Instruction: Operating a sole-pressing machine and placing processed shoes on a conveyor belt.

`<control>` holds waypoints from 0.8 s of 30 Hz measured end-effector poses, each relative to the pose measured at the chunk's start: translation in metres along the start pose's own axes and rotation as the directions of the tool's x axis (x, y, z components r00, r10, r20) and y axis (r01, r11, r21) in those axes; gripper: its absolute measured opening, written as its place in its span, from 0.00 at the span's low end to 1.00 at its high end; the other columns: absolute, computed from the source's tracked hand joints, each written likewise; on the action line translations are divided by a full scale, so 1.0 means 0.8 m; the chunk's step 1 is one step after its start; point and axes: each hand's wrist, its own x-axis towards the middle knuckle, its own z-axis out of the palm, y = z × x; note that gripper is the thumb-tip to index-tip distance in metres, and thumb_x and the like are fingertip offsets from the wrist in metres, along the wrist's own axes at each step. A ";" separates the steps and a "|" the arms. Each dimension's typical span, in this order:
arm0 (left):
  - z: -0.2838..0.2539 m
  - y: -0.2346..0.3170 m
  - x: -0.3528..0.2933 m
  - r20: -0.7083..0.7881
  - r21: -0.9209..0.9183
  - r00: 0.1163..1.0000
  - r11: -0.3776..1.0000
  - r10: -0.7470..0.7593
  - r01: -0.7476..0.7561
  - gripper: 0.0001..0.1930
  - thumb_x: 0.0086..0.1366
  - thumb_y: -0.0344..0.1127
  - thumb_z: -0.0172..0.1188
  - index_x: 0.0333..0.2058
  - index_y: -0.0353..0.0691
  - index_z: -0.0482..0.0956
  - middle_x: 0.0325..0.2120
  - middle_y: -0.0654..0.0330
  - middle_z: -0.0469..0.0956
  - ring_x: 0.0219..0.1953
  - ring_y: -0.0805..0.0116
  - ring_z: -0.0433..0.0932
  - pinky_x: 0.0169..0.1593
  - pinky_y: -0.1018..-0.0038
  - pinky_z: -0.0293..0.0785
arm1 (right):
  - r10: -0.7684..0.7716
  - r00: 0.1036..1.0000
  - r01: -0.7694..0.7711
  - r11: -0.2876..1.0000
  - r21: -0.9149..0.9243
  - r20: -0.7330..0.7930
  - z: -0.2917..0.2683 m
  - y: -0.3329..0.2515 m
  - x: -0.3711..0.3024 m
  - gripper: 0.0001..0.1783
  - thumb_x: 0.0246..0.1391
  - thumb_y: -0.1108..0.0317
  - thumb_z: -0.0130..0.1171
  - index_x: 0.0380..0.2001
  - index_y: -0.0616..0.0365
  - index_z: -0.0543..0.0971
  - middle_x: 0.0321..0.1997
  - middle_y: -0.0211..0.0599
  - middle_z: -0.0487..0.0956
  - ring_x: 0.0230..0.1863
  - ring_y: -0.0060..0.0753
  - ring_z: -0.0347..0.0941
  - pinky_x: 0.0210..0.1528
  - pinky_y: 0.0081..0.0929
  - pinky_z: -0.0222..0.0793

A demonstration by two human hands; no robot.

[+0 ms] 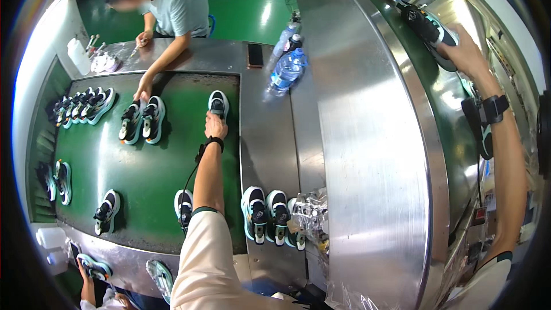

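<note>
My left hand [215, 126] is closed on the near end of a black and white sneaker [218, 102] at the right side of the green conveyor belt [172, 169]. Far to the right, my right hand [466, 51] grips another black and white sneaker [427, 27] with a pale blue sole, over a second green belt. Under my left forearm, a sneaker [183, 206] shows in part. Nearby on the metal ledge stand several sneakers [254, 212], the rightmost partly covered by clear plastic.
Across the belt a person [179, 6] touches one of two sneakers. Several sneakers [86, 106] line the belt's far left. Water bottles [287, 72] and a phone [255, 55] lie on the metal edge. Another person's hand [86, 275] holds a shoe at lower left.
</note>
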 end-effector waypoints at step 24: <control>-0.203 0.299 -0.863 0.468 -0.156 -0.684 0.814 0.559 0.559 0.45 0.62 0.65 0.54 0.66 0.34 0.56 0.62 0.38 0.62 0.64 0.38 0.62 0.66 0.42 0.57 | 0.597 0.769 -0.208 0.569 0.795 -0.227 -0.369 0.141 -0.679 0.17 0.56 0.64 0.60 0.46 0.60 0.80 0.36 0.28 0.81 0.36 0.14 0.74 0.40 0.15 0.69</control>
